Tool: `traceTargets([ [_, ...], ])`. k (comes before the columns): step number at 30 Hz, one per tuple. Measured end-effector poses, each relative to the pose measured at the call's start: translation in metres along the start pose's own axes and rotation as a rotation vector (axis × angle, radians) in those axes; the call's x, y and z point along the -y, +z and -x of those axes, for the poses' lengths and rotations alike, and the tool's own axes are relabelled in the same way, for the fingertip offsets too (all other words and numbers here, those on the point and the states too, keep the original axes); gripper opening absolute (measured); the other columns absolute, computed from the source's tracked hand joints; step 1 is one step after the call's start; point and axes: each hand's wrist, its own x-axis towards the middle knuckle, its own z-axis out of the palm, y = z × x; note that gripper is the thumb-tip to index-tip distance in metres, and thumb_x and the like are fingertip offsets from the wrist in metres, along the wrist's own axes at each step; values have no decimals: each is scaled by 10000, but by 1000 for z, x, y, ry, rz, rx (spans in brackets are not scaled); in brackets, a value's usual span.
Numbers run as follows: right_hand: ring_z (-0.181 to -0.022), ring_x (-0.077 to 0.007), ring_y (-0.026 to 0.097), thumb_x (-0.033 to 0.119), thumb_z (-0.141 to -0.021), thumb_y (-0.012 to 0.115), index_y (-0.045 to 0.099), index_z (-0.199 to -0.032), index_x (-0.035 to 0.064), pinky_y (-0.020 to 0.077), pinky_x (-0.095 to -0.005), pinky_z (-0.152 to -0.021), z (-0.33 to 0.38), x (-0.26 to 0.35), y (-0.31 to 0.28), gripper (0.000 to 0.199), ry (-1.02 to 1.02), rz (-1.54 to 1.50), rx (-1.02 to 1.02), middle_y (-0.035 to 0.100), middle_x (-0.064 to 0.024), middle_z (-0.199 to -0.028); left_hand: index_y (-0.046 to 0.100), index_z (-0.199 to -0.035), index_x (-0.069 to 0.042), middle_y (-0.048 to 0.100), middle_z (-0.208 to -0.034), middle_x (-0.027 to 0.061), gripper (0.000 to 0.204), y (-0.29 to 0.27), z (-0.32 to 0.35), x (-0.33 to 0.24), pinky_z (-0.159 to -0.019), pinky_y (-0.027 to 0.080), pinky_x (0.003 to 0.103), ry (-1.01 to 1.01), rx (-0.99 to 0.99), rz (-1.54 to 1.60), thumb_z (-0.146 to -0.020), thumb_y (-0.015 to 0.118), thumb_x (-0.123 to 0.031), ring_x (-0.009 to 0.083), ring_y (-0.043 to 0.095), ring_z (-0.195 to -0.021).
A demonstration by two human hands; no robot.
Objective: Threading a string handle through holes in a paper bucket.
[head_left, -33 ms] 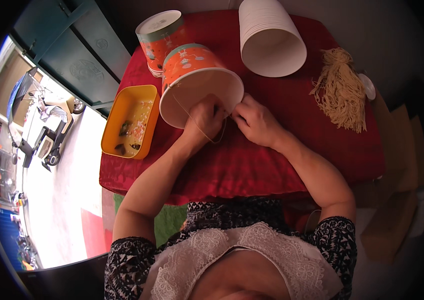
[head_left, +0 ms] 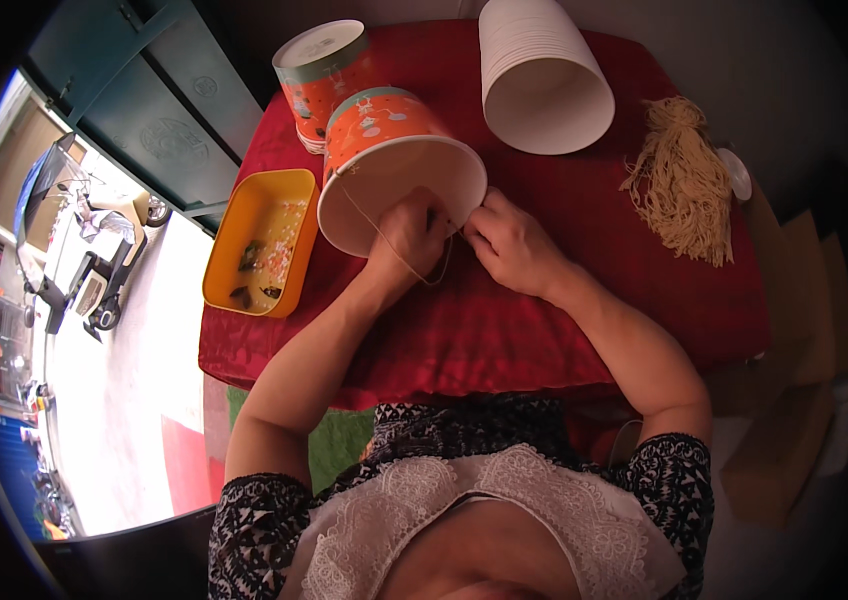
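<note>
An orange patterned paper bucket point(head_left: 384, 122) is tipped on its side, its white mouth facing me. My left hand point(head_left: 410, 232) reaches into the mouth with fingers curled against the inner wall near the right side; its fingertips are partly hidden. At the right rim, from outside, my right hand point(head_left: 512, 240) pinches with thumb and fingers pressed together. A thin beige cord point(head_left: 374, 222) runs from the rim's left side across the mouth, hangs in a loop below my left hand and comes back up near the right rim. Whatever small thing lies between my left fingers is hidden.
Further back stands an upturned stack of orange buckets point(head_left: 316, 88). A yellow tray point(head_left: 294, 290) with small bits lies at left. White nested buckets point(head_left: 534, 50) lie at the back; a beige cord bundle point(head_left: 684, 185) is at right. All rest on a red cloth-covered table point(head_left: 584, 340).
</note>
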Motion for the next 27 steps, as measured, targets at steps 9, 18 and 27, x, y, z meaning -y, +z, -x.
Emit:
traceTargets([
  [9,-687,-196,596,-26,-734,589,540,-724,4,537,-286,-496,3,16,8,58,-204,599,-96,499,-123,-820,614,-843,37,650,-775,213,134,1,0,0,-664,511,395,-16,-55,-35,-785,622,-84,341,657,-728],
  [18,-846,-299,603,-43,-763,534,556,-794,-46,548,-365,-676,-1,6,3,38,-241,395,-79,546,-159,-1027,629,-798,38,616,-672,168,175,-13,-6,-6,-605,493,376,-178,122,188,-770,615,-134,273,625,-636],
  [27,-889,-333,594,-66,-760,521,556,-817,-58,537,-394,-717,-2,6,2,67,-210,258,-23,542,-162,-1031,635,-847,14,544,-653,6,206,-24,-7,-20,-481,332,213,-433,302,629,-838,586,-185,61,456,-547],
])
